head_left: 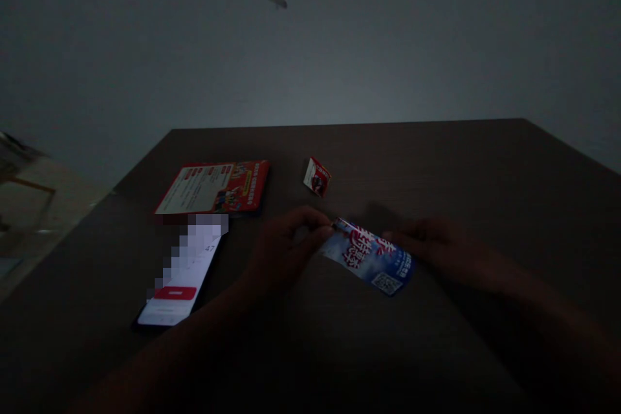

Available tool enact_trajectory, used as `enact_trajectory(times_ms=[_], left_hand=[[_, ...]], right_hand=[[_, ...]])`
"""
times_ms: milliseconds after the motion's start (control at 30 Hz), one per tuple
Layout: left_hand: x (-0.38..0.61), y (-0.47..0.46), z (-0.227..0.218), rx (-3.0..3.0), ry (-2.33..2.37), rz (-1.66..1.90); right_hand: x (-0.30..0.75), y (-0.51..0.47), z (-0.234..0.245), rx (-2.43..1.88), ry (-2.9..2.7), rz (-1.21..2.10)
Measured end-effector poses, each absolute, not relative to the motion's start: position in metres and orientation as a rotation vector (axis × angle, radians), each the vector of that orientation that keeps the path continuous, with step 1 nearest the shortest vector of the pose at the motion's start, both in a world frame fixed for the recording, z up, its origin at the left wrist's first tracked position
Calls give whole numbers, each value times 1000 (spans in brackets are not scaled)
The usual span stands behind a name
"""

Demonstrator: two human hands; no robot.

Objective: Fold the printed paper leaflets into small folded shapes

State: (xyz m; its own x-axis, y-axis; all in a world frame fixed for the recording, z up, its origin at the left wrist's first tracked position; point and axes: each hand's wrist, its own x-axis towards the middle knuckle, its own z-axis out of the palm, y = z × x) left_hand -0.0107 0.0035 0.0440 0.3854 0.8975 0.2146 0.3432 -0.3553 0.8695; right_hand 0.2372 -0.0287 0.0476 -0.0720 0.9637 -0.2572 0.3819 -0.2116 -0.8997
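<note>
Could knock the flat, glassy phone (194, 265) with the left forearm (194, 330). With left hand (279, 249) and right hand (439, 246), pinching opposite ends of a glossy, curved slip (366, 252) over the wood-grained table (412, 162) — might crease or tear it by tugging unevenly. Note, farther back, a flat red pack (218, 186) and a small, angular card (317, 178).

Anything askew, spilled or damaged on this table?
No spill or clear damage shows. The blue printed card looks bowed, not flat, between the left hand and right hand. Blocky pixels cover part of the phone screen, probably image masking rather than a fault. Dim light could hide fine wear.
</note>
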Motion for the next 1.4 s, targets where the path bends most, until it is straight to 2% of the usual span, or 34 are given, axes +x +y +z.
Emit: enact_trajectory(times_ms=[67, 200, 300, 400, 667, 1400], left_hand=[[-8, 5, 47, 1849, 1060, 794], [3, 15, 43, 1760, 921, 503], [11, 19, 35, 1626, 928, 582], [15, 15, 27, 1509, 985, 732], [18, -6, 10, 1315, 1056, 789], [17, -4, 11, 1330, 984, 698]], right_hand=[[235, -27, 51, -1676, -1499, 1312], [222, -28, 50, -1386, -1506, 1352], [210, -29, 39, -1352, -1370, 1477], [203, -31, 25, -1342, -1198, 1481], [202, -39, 11, -1261, -931, 1421], [200, -42, 17, -1339, -970, 1315]])
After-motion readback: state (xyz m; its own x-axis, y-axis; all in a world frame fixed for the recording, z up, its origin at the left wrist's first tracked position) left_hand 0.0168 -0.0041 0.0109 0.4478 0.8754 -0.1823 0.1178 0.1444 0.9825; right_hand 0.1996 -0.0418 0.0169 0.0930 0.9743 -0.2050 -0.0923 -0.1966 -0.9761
